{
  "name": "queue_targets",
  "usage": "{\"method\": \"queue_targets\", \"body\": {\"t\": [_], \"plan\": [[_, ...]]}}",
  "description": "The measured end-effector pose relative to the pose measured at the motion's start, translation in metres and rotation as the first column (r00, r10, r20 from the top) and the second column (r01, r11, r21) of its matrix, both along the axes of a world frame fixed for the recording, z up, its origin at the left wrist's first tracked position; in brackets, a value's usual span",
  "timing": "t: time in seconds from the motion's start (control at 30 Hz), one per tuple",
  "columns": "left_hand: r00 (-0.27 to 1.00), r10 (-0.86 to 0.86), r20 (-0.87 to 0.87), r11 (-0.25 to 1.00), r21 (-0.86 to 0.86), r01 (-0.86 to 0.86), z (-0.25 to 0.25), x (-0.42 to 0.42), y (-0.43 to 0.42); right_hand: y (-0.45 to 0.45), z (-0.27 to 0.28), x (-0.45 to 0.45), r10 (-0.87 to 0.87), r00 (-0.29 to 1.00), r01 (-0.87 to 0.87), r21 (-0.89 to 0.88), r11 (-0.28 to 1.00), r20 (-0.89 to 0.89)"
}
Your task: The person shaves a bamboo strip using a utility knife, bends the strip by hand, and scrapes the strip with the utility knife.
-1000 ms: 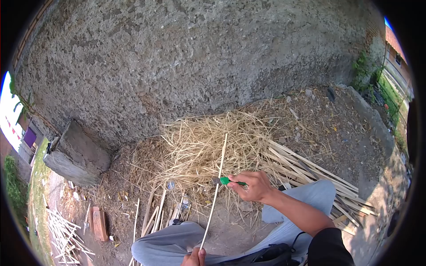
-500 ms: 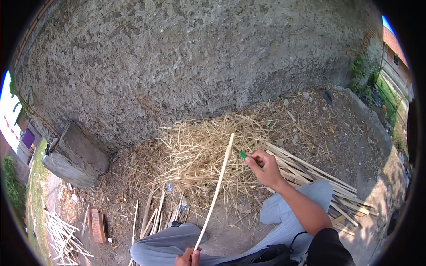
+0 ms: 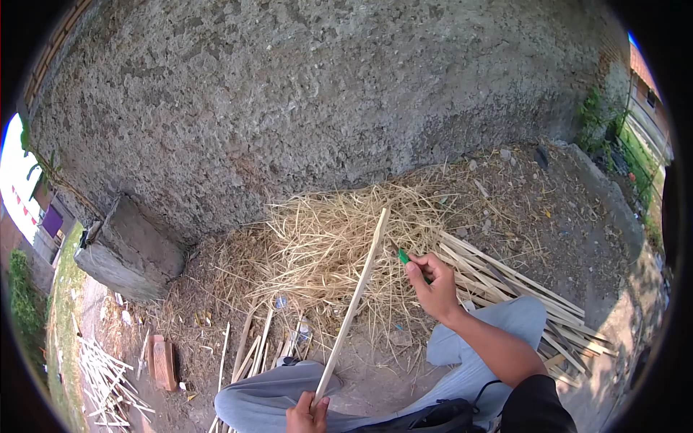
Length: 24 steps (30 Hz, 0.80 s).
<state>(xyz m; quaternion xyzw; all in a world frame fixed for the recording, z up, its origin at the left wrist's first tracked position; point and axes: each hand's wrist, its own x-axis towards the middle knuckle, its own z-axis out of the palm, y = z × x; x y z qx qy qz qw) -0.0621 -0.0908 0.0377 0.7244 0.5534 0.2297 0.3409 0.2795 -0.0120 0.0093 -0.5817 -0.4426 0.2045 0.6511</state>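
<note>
At the bottom of the view my left hand point(image 3: 306, 414) is closed round the lower end of a long pale strip of split bamboo point(image 3: 351, 312). The strip slants up and away, its far tip over the shavings. To its right, my right hand point(image 3: 435, 289) is wrapped round the green handle of a knife point(image 3: 403, 256). The knife's short dark blade points up and left, close to the strip's upper part but apart from it. Beneath both lies a heap of curled pale shavings point(image 3: 317, 245).
A rough grey wall point(image 3: 303, 101) rises behind the heap. More strips point(image 3: 520, 289) lie by my right knee, others point(image 3: 249, 353) by my left knee. At left are a stone block point(image 3: 133, 249), a reddish brick point(image 3: 163, 364) and a pile of thin sticks point(image 3: 105, 382).
My left hand has risen slightly, and the bamboo strip has turned so a flatter face shows. My right hand with the knife has shifted a little down and to the right.
</note>
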Motion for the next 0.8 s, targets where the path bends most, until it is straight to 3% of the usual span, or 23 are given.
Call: {"method": "queue_targets", "body": {"t": [0.13,0.2,0.3,0.37,0.43,0.63,0.8], "plan": [[0.999,-0.028,-0.022,0.999,0.030,0.029,-0.002,0.003,0.001,-0.005,0.001,-0.010,0.024,0.998,-0.025,0.003,1.000,0.058],[0.998,-0.030,-0.048,1.000,0.007,0.030,-0.009,0.002,0.001,-0.008,0.003,-0.017,0.102,0.935,-0.129,0.056,0.990,0.339],[0.993,-0.028,-0.112,0.999,-0.026,0.025,-0.020,-0.001,-0.001,-0.008,0.002,-0.027,0.131,0.879,-0.179,0.062,0.982,0.459],[0.989,-0.029,-0.146,0.999,-0.036,0.024,-0.026,-0.002,-0.005,-0.004,-0.004,-0.027,0.096,0.871,-0.167,0.107,0.980,0.482],[0.973,-0.009,-0.231,0.996,0.082,0.028,-0.030,-0.001,-0.009,-0.001,-0.003,-0.027,0.021,0.839,-0.144,0.185,0.972,0.544],[0.944,0.034,-0.327,0.990,0.140,0.012,-0.031,0.001,-0.008,-0.015,0.013,-0.033,0.067,0.759,-0.115,0.033,0.993,0.648],[0.959,0.043,-0.279,0.980,0.197,0.014,-0.024,0.009,-0.002,-0.014,0.002,-0.038,0.057,0.750,-0.146,0.080,0.986,0.659]]}}
